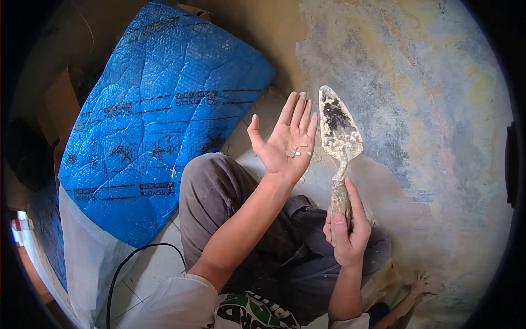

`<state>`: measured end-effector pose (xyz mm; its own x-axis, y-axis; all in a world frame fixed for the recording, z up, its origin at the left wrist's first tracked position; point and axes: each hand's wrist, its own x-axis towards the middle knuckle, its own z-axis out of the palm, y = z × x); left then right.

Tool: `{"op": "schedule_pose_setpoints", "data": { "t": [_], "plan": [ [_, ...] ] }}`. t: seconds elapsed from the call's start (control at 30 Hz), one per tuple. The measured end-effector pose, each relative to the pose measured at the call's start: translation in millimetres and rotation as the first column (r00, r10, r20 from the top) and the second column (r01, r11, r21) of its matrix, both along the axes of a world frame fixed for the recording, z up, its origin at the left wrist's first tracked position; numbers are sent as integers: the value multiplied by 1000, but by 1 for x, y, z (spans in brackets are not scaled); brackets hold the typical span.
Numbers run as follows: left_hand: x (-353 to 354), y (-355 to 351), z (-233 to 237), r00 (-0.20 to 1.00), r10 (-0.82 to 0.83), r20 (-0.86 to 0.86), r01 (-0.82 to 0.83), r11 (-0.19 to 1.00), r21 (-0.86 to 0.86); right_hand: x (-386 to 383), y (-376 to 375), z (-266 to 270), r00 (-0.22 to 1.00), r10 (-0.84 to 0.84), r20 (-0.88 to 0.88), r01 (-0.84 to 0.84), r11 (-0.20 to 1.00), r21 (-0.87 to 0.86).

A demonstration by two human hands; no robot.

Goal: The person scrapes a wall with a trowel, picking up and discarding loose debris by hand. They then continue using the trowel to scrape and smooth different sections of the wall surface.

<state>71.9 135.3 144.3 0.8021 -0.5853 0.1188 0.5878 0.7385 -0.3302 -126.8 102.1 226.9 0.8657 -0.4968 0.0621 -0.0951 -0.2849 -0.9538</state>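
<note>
My left hand [287, 143] is palm up with its fingers stretched out. Several small pale chips [296, 152] lie loose on that palm. My right hand [350, 236] is closed around the handle of a pointed trowel [341, 123], which is held upright with its blade uppermost. Whitish crust and a dark patch cover the trowel's blade. The blade is just right of my left fingers, apart from them. Behind the trowel rises a wall [378, 88] with patchy grey, blue and yellowish paint.
A large blue printed padded sheet [159, 109] leans at the left. A black cable [118, 268] curves over the pale tiled floor [159, 263]. My bent knee [211, 175] is between the sheet and my left arm. At lower right shows another limb [419, 285], perhaps a person's hand or foot.
</note>
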Motion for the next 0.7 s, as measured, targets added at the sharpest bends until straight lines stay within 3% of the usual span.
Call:
{"op": "schedule_pose_setpoints", "data": {
  "t": [0.07,0.13,0.27,0.33,0.43,0.7],
  "plan": [
    [-1,-1,0,1000,-1,5,1,1000,3,-4,-3,0,1000,0,-12,-1,1000,-23],
    [-1,0,-1,999,-32,-34,31,998,-47,-8,-5,-3,999,44,-16,-46,981,-186],
    [-1,1,1,1000,-18,-26,17,999,-44,-11,1,2,999,-10,-50,1,984,-176],
    [-1,2,2,1000,-9,-2,9,999,-42,-11,6,10,973,-58,-225,52,998,-33],
    [-2,1,4,1000,9,-16,-9,1000,-14,-8,6,-8,991,24,-134,-50,980,-192],
    [-2,3,4,1000,7,6,-7,999,-40,7,15,-2,996,45,-75,-57,985,-161]
  ]
}}
